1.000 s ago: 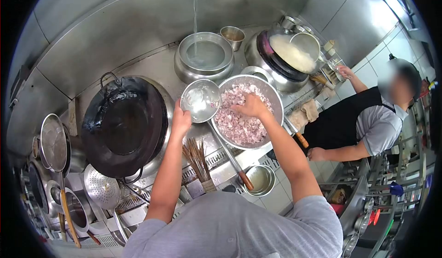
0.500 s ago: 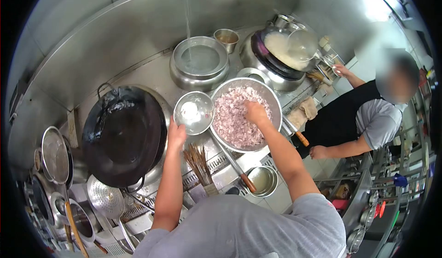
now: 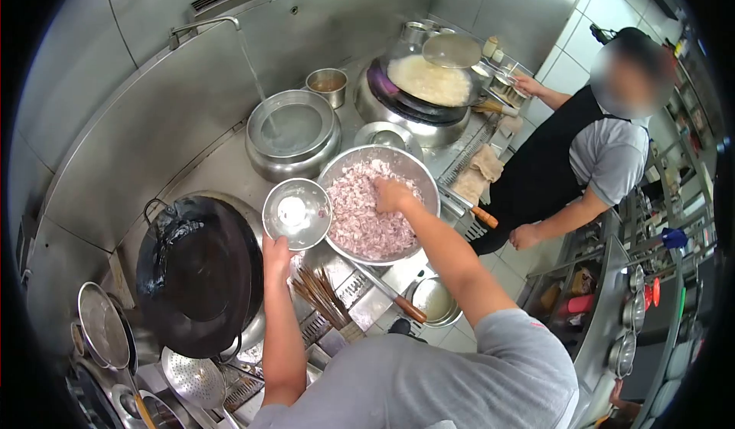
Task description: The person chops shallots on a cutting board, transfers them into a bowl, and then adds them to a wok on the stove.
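My left hand (image 3: 278, 254) holds a small steel bowl (image 3: 312, 218) by its near rim; a little white stuff lies in its bottom. Right beside it stands a large steel bowl (image 3: 430, 192) full of pale pink chopped meat (image 3: 367, 226). My right hand (image 3: 392, 196) is down in this meat, its fingertips hidden among the pieces, so what it grips cannot be made out.
A black wok (image 3: 199, 276) sits at the left, ladles and strainers below it. Water runs from a tap (image 3: 218, 22) into a pot (image 3: 295, 127). A co-worker (image 3: 559, 146) stands at the right by a steaming wok (image 3: 429, 81). A bamboo brush (image 3: 321, 297) lies near me.
The view has turned, so most things sit further left. The co-worker's strainer is now raised over the far edge of the steaming wok. My hands keep their places at the two bowls.
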### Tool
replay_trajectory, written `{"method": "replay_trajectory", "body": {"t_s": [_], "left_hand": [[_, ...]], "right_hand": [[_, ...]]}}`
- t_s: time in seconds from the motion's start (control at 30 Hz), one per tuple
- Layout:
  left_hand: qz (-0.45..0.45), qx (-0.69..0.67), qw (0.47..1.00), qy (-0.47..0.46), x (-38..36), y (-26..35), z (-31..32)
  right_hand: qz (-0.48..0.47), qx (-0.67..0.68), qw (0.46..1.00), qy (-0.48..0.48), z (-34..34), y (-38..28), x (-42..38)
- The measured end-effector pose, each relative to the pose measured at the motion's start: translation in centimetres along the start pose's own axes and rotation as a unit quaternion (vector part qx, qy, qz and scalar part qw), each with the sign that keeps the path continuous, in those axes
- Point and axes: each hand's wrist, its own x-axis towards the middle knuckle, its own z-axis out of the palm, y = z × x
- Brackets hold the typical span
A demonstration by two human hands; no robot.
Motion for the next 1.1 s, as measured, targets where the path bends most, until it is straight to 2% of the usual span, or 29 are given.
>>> {"method": "replay_trajectory", "body": {"t_s": [0.07,0.1,0.17,0.27,0.3,0.4,0.43,0.47,0.53,0.57,0.63,0.67,0.73,0.8,0.87,0.93,0.97,1.0,1.07,1.1], "left_hand": [[0.011,0.003,1.000,-0.006,0.0,0.3,0.2],[0.014,0.008,1.000,0.010,-0.5,1.0,0.8],[0.009,0.013,1.000,0.027,-1.1,0.9,1.1],[0.000,-0.001,1.000,0.023,-1.0,0.6,0.9],[0.012,0.005,0.999,0.030,-1.2,0.7,1.1],[0.020,0.013,0.999,0.029,-1.2,1.0,1.0],[0.013,0.013,1.000,0.023,-1.1,0.9,1.0],[0.015,0.014,1.000,0.022,-0.9,0.6,0.7],[0.003,0.012,1.000,-0.014,-0.3,0.2,0.1],[0.001,0.012,1.000,-0.008,-0.6,-0.2,-0.2],[0.022,-0.014,0.999,-0.025,-0.6,0.3,0.0],[0.020,-0.014,1.000,-0.012,-1.0,0.4,-0.2],[0.051,0.016,0.998,-0.030,-1.0,0.6,0.0],[0.041,0.022,0.998,-0.041,-0.9,0.9,0.2],[0.020,0.019,0.999,-0.019,-0.9,1.0,0.7],[0.006,0.015,1.000,-0.016,-0.3,0.4,0.3],[0.023,0.003,0.999,-0.025,-0.2,0.4,0.4],[0.039,-0.009,0.999,-0.033,-0.4,0.2,0.3],[0.037,0.009,0.999,-0.019,-0.9,0.9,0.5],[0.035,0.026,0.999,-0.004,-1.1,1.1,0.6]], "right_hand": [[-0.021,0.033,0.997,-0.066,-0.6,0.2,1.0],[-0.021,0.034,0.997,-0.060,-1.4,-0.3,1.0],[-0.102,0.134,0.986,-0.016,-2.6,-1.7,-0.5],[-0.140,0.160,0.977,-0.030,-3.0,-2.3,-0.5],[-0.139,0.161,0.977,-0.028,-2.8,-2.6,-0.8],[-0.094,-0.010,0.994,-0.046,-0.4,-4.0,-3.4],[-0.075,-0.055,0.996,-0.005,0.5,-5.1,-5.7],[-0.074,-0.055,0.996,-0.003,1.1,-4.5,-4.7],[-0.010,-0.030,0.999,-0.009,1.7,-3.3,-2.2],[-0.032,-0.029,0.998,0.050,1.5,-2.0,-2.5],[-0.044,0.001,0.998,0.045,0.6,-0.4,-0.3],[-0.083,0.003,0.995,0.047,-0.9,-0.5,-0.6],[-0.126,0.003,0.991,0.044,-4.3,-1.8,-1.6],[-0.165,0.048,0.985,0.022,-6.3,-3.0,-2.5],[-0.181,0.060,0.981,0.034,-7.2,-4.4,-3.2],[-0.120,0.156,0.965,0.172,-5.1,-5.0,-2.6],[-0.159,0.148,0.959,0.180,-3.0,-4.7,-1.5],[-0.159,0.148,0.960,0.177,-2.9,-5.0,-2.5],[-0.126,0.064,0.990,0.014,-3.8,-6.4,-4.4],[-0.180,0.082,0.973,0.121,-1.6,-5.7,-3.4]]}}
